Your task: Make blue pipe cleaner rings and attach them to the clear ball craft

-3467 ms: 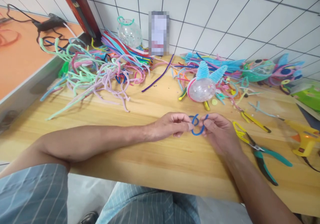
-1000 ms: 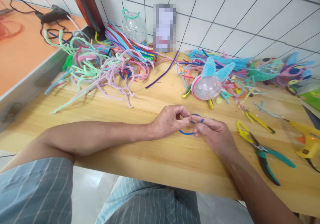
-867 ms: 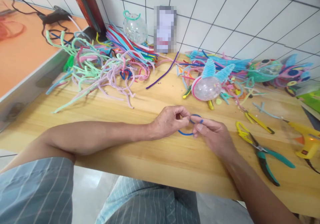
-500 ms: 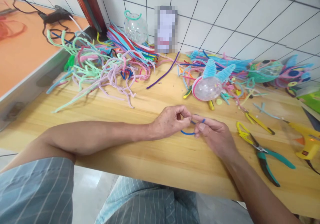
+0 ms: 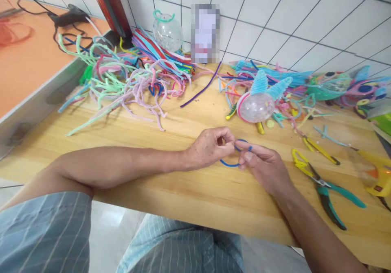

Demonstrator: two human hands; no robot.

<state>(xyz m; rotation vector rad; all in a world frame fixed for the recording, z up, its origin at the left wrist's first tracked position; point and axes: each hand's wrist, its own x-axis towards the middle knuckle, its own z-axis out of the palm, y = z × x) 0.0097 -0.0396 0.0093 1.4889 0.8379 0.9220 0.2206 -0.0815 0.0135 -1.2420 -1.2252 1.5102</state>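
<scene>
The left hand (image 5: 207,149) and right hand (image 5: 265,163) are both pinched on a curled blue pipe cleaner (image 5: 230,165) between them, presumably so each steadies its bend, while pliers (image 5: 323,182) (handles (image 5: 348,195) splayed) lie nearby, likely for easy reach.

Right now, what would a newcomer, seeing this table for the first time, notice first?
Probably the large tangle of mint-green and lilac fuzzy craft stems, at the back left of the light wooden table. Next might be the clear rounded globe with two light-blue, ear-like fuzzy pieces, just beyond the hands. Nearer, at the centre, the left hand and right hand hold a thin, curved blue stem between them.
</scene>
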